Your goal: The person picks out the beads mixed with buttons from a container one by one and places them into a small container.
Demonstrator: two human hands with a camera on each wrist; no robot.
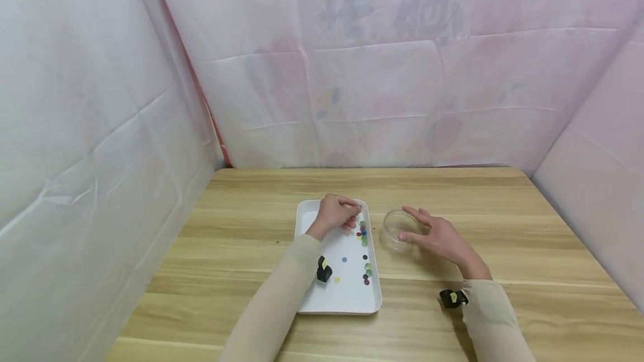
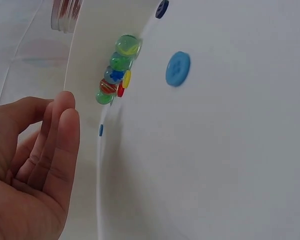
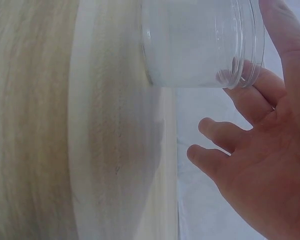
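Your two forearms in beige sleeves come in from the bottom of the head view, each with a small black camera strapped at the wrist. Between them lies the white tray [image 1: 307, 295], with its long side pointing away from you on the wooden table [image 1: 503, 194].

Your left hand [image 1: 336, 214] hangs over the far end of the tray. In the head view its fingertips look drawn together, as for a pinch, but I cannot tell if something is between them. In the left wrist view the fingers [image 2: 60, 140] are loosely curved and hold nothing that I can see.

Along the tray's right wall sits a row of glass marbles [image 2: 117, 70], green, blue and red, touching one another; they probably rolled there and the raised rim keeps them in. Flat buttons are mixed with them and scattered over the floor: a big blue button [image 2: 178, 68], a dark one near the top edge, some yellow ones.

Your right hand [image 1: 440, 236] rests at the clear round jar [image 1: 398, 229], which stands upright on the table just beside the tray's right wall. Its thumb and fingers are spread around the jar's side and touch it, not clamped, seemingly to steady it. The jar looks empty.
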